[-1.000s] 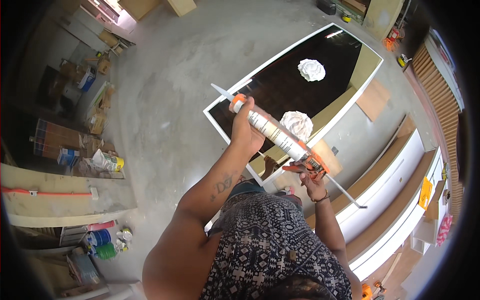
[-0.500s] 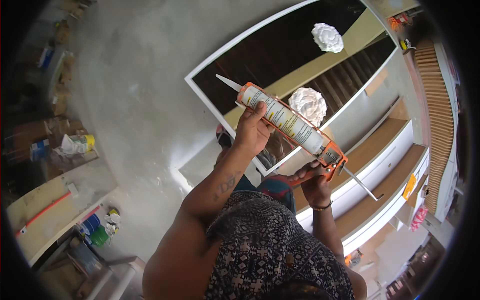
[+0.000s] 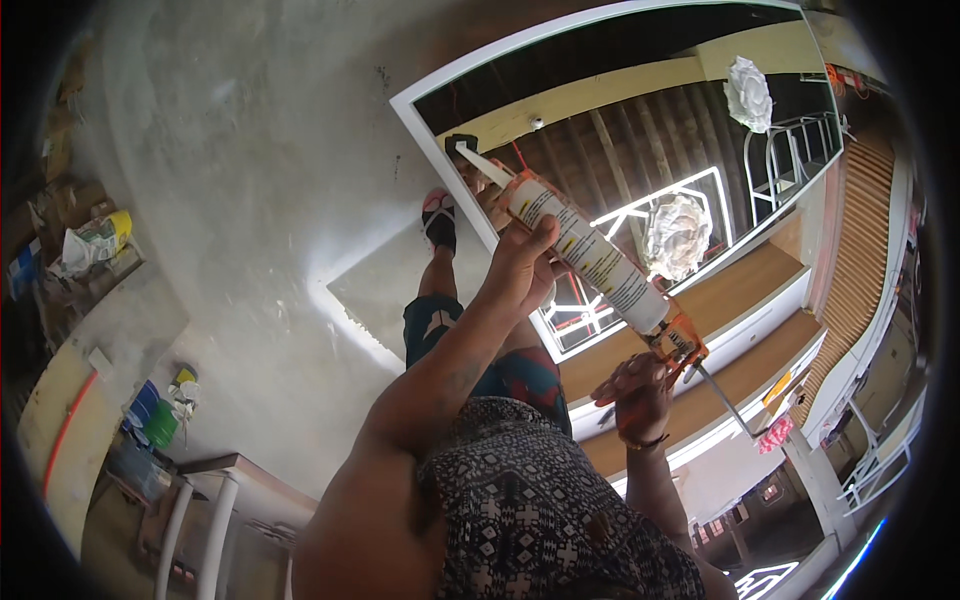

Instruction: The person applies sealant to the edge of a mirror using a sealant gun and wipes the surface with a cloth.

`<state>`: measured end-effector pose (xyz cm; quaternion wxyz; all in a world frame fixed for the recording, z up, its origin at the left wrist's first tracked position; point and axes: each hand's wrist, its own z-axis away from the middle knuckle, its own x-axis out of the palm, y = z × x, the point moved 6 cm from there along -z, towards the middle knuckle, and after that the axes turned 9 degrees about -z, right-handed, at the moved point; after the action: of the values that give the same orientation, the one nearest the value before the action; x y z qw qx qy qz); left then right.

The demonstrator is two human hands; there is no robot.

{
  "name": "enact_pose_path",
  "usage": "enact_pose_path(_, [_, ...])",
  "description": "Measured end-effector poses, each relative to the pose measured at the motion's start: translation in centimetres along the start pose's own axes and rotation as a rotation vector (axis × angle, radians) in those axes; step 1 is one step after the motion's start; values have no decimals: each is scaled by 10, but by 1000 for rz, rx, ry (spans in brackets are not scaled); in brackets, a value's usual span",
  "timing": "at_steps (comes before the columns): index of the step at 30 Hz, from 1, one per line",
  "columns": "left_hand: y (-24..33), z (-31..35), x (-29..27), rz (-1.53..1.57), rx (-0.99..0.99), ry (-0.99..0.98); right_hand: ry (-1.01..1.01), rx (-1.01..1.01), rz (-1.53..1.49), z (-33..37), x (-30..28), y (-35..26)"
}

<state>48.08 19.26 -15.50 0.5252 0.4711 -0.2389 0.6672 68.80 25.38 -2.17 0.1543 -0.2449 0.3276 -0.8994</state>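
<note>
A caulking gun (image 3: 680,340) with an orange frame holds a white cartridge (image 3: 590,255) with printed text. Its pale nozzle (image 3: 480,162) points up and to the left, over the corner of a white-framed mirror (image 3: 425,120). My left hand (image 3: 525,265) wraps the front of the cartridge from below, thumb on top. At the back end, my right hand (image 3: 640,390) is curled at the handle, which its fingers mostly hide. The bent metal rod (image 3: 722,400) sticks out behind. Two white ruffled, flower-like pieces (image 3: 678,237) show on the mirror, one near the cartridge.
Brown-topped white shelving (image 3: 740,300) stands beyond the mirror, beside a slatted wooden panel (image 3: 860,240). Grey concrete floor (image 3: 230,200) spreads to the left. A white-legged table (image 3: 225,490) stands lower left, near a green container (image 3: 160,425).
The caulking gun, held in both hands, has shifted a little right and down in view. The view has swung, showing more of my left leg and foot and different reflections in the mirror.
</note>
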Motion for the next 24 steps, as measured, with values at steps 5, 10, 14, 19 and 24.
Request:
enact_pose_path(5, [23,-12,1,61,38,-38,-72,-95,292,-21,18,-13])
enact_pose_path(10, [32,-18,-9,126,55,-90,30,-67,230,-27,23,-18])
enact_pose_path(14, [36,-27,-17,202,95,-110,4,-194,389,-45,50,-15])
enact_pose_path(19, [47,-31,-31,265,97,-82,33,-104,401,-51,52,-19])
enact_pose_path(24, [61,-46,-40,250,145,-90,106,-270,485,-73,32,-6])
